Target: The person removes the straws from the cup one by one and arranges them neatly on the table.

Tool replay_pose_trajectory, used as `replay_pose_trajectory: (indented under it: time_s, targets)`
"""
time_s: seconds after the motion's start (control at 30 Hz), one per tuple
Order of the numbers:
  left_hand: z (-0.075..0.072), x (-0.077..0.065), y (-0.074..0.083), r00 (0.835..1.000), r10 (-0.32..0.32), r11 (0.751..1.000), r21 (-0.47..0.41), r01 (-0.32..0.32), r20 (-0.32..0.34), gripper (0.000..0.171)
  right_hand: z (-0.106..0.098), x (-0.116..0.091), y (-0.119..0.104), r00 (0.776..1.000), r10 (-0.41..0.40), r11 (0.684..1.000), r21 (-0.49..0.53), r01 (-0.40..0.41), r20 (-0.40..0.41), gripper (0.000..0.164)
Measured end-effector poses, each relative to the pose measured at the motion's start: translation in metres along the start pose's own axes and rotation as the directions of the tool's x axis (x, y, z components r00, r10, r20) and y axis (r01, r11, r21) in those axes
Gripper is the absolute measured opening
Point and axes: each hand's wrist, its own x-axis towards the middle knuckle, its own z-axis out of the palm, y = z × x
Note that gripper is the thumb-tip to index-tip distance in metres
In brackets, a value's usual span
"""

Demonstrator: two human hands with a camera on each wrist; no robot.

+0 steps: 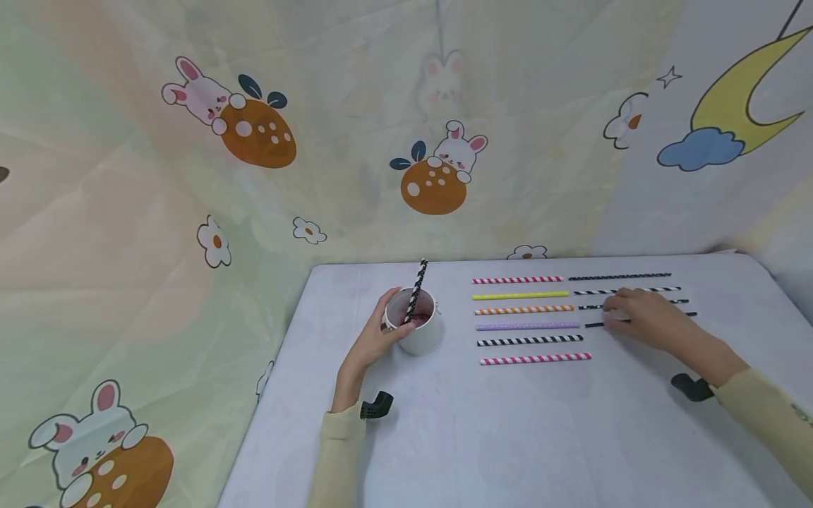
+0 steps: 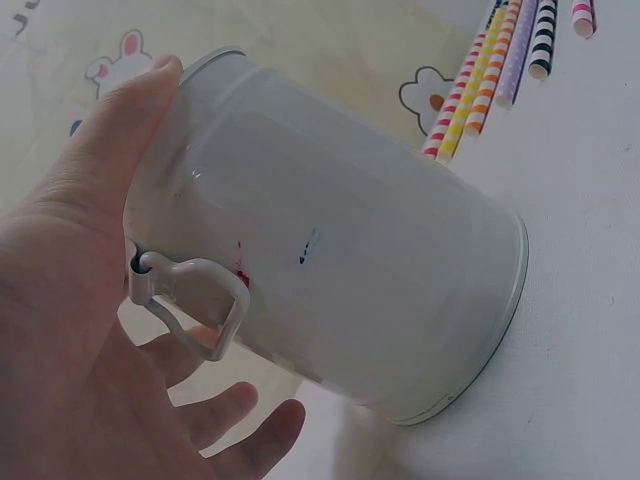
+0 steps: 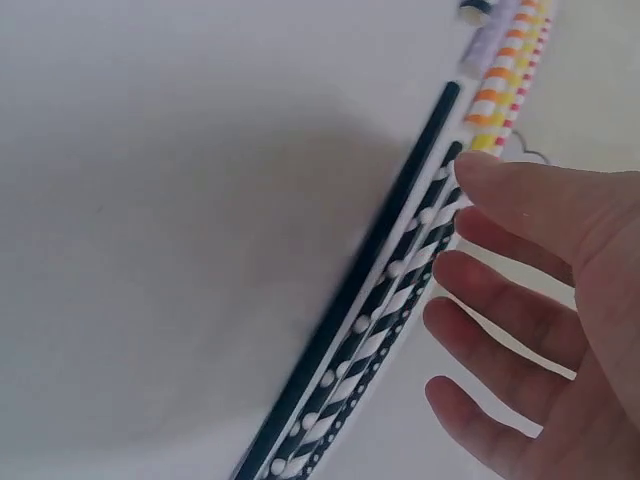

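Note:
My left hand [image 1: 370, 343] holds a white bucket [image 1: 424, 339] at its left side, with the thumb near the rim in the left wrist view. One black-and-white patterned paper straw [image 1: 416, 288] leans upright inside it. Over the right-hand column of straws hovers my right hand [image 1: 654, 321], fingers loosely bent and nothing visible in their grasp. In the right wrist view, its thumb tip lies close to a black straw with white dots [image 3: 395, 268]; whether they touch, I cannot tell. Beside that lie a plain black straw [image 3: 350, 285] and a black-and-white striped straw [image 3: 395, 302].
Several straws lie in a left-hand column: a red-striped straw [image 1: 517, 281], yellow straw [image 1: 521, 295], orange-striped straw [image 1: 524, 310], purple straw [image 1: 528, 327], black-striped straw [image 1: 530, 341] and pink-striped straw [image 1: 536, 359]. Behind the white table [image 1: 483, 437] hangs a printed cloth [image 1: 356, 141].

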Motion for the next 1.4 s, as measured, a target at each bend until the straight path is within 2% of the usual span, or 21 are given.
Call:
replay_pose_trajectory:
  time_s: [0.13,0.33,0.63,0.87,0.97,1.2,1.33,1.4]
  targets:
    - [0.001,0.000,0.000,1.000,-0.001,1.000,-0.008,0.001,-0.006,0.084,-0.005,0.003,-0.005,0.998,0.055,0.992,0.114,-0.056,0.014,0.036]
    - [0.002,-0.001,0.001,1.000,-0.011,1.000,0.000,0.011,-0.020,0.082,-0.010,0.008,-0.015,0.995,0.094,0.961,0.259,-0.096,0.021,0.049]
    - [0.001,-0.001,0.002,1.000,-0.002,1.000,-0.011,0.001,-0.006,0.082,-0.013,0.020,-0.036,0.993,0.118,0.894,0.436,-0.108,0.004,0.050]
    - [0.001,-0.001,0.004,1.000,-0.006,1.000,-0.001,0.006,-0.003,0.082,-0.003,0.034,-0.055,0.990,0.136,0.859,0.502,-0.103,-0.029,0.053]
    - [0.001,-0.001,0.004,1.000,-0.007,1.000,-0.007,0.007,-0.003,0.082,0.000,0.042,-0.062,0.988,0.146,0.826,0.555,-0.096,-0.047,0.051]
    - [0.001,-0.002,0.003,1.000,-0.007,1.000,-0.006,0.007,0.003,0.083,-0.004,0.055,-0.086,0.983,0.181,0.707,0.697,-0.116,-0.021,0.055]
    - [0.001,-0.002,0.003,1.000,-0.004,1.000,-0.005,0.005,0.004,0.083,-0.004,0.064,-0.099,0.979,0.198,0.670,0.735,-0.104,-0.042,0.055]
    - [0.000,-0.002,0.003,1.000,-0.005,1.000,-0.005,0.005,0.002,0.083,-0.003,0.069,-0.105,0.978,0.203,0.641,0.762,-0.095,-0.049,0.054]
